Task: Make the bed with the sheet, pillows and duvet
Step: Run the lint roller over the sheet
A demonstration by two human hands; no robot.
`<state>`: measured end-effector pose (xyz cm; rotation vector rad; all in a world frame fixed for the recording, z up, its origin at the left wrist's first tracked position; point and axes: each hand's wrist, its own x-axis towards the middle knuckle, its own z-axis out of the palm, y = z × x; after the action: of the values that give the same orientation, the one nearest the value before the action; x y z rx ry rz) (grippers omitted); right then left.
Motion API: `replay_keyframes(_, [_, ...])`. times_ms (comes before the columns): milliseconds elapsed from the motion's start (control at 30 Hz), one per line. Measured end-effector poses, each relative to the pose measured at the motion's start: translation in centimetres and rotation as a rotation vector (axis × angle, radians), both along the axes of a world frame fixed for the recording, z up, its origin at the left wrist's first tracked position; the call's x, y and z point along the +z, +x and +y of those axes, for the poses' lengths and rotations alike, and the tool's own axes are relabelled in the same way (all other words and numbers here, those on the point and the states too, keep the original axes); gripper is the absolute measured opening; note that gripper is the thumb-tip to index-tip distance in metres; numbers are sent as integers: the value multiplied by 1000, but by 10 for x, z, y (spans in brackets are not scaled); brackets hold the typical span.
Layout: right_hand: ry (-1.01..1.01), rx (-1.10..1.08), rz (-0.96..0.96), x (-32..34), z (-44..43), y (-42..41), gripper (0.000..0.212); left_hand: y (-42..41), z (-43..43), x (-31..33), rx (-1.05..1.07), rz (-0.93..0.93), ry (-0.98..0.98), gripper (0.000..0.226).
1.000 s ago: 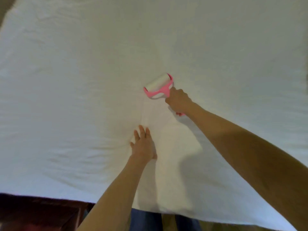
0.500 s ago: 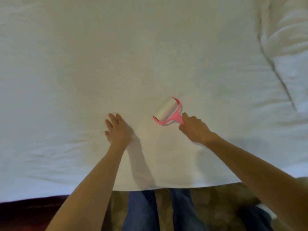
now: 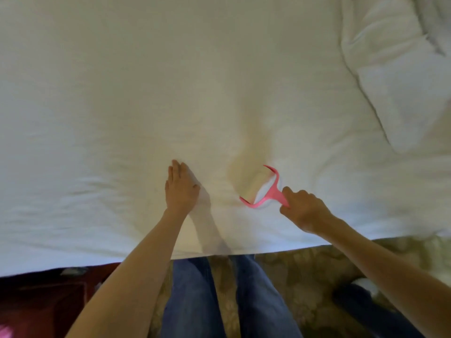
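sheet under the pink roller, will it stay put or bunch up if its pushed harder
Likely to bunch: the sheet looks thin and floppy, and a soft ridge already rises just ahead of the lint roller. The left hand pressed flat beside it probably helps pin the cloth. The roller, gripped by the right hand, should roll easily, so gentle strokes would drag less.

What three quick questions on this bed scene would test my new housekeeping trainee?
1. True or false: the left hand lies flat on the sheet.
2. Which hand grips the pink lint roller?
3. The bunched white bedding lies at: A) the picture's upper right, B) its lower left.

Key: 1 true. 2 The right hand. 3 A.
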<state>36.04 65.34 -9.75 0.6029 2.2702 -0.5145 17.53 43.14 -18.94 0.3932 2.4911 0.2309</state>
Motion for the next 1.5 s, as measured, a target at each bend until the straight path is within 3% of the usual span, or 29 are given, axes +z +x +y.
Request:
replay_keyframes(167, [34, -90, 30, 17, 25, 19, 15, 10, 11, 2, -9, -16, -23, 77])
replay_keyframes(467, [30, -109, -85, 0, 39, 9, 20, 2, 12, 1, 5, -2, -173, 99])
replay_keyframes(633, [32, -77, -33, -16, 29, -61, 33, -2, 12, -2, 44, 7, -132, 105])
replay_keyframes(767, [-5, -112, 1, -21, 18, -140, 13, -14, 12, -4, 61, -5, -123, 115])
replay_keyframes(967, [-35, -163, 115, -31, -3, -242, 4, -31, 20, -3, 42, -130, -168, 118])
replay_keyframes(1100, [-41, -121, 134, -31, -8, -307, 22, -42, 22, -5, 32, -246, -170, 123])
replay_keyframes(1233, [-56, -74, 159, -30, -12, -357, 7, -47, 27, -7, 16, -303, -202, 125])
replay_keyframes(1300, [-36, -75, 147, -28, -15, -381, 16, -47, 30, -9, 11, -302, -222, 125])
replay_keyframes(1500, [-78, -157, 135, -27, -16, -410, 26, -46, 38, -20, -3, -266, -288, 108])
